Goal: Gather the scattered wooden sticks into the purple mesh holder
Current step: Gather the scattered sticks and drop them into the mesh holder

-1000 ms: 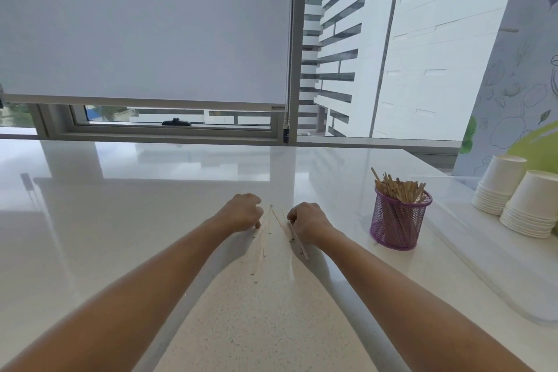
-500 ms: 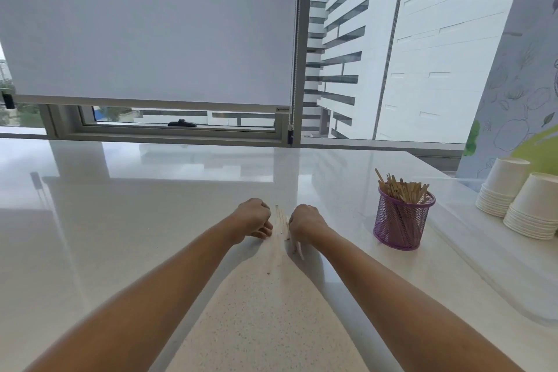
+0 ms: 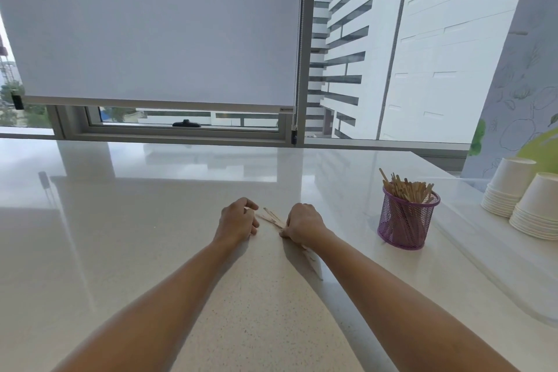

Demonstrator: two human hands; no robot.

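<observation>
Both hands lie close together on the tabletop (image 3: 120,235). The right hand (image 3: 303,225) curls its fingers round a bundle of sticks (image 3: 271,217), which lies slanted under it. The left hand (image 3: 238,219) is curled at the bundle's far end; whether it holds it, one cannot tell. The holder (image 3: 406,222) stands well apart on the right

I see my right hand (image 3: 303,225) gripping wooden sticks (image 3: 271,217) on the tabletop (image 3: 120,235); my curled left hand (image 3: 238,217) touches their far end, purple mesh holder (image 3: 404,228) well right.
</observation>
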